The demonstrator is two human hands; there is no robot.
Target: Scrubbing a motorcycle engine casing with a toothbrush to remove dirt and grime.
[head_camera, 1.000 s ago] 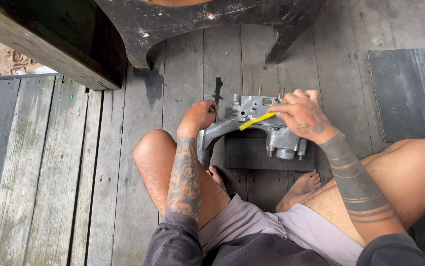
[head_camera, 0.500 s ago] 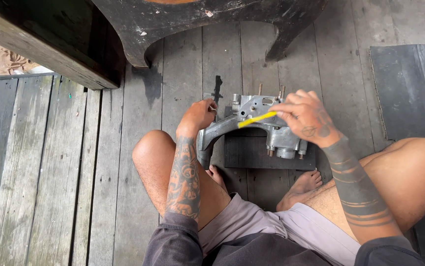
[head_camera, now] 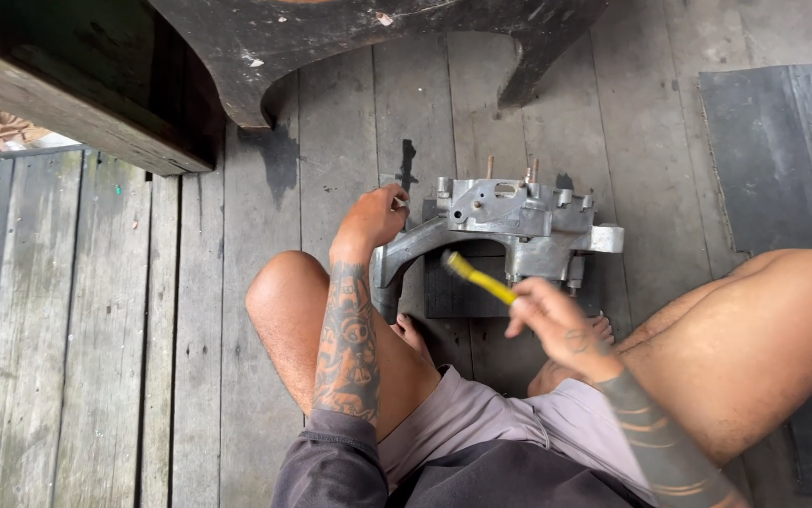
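A grey cast-metal engine casing (head_camera: 519, 226) stands on a dark block on the wooden plank floor, between my knees. My left hand (head_camera: 373, 218) is closed on the casing's left end, steadying it. A little nearer to me, my right hand (head_camera: 557, 325) grips a thin tool with a yellow handle (head_camera: 477, 277). The tool's tip points up and left toward the casing's lower arm, and the hand is blurred. Two short studs stick up from the casing's top edge.
A dark, worn wooden furniture piece (head_camera: 350, 47) with curved legs stands just beyond the casing. A dark rubber mat (head_camera: 782, 150) lies on the floor at the right. My bare knees (head_camera: 284, 301) flank the casing, and a foot rests by the block.
My right hand has pulled back from the top of the casing toward my body, carrying the yellow-handled tool. The left hand keeps its hold on the casing.
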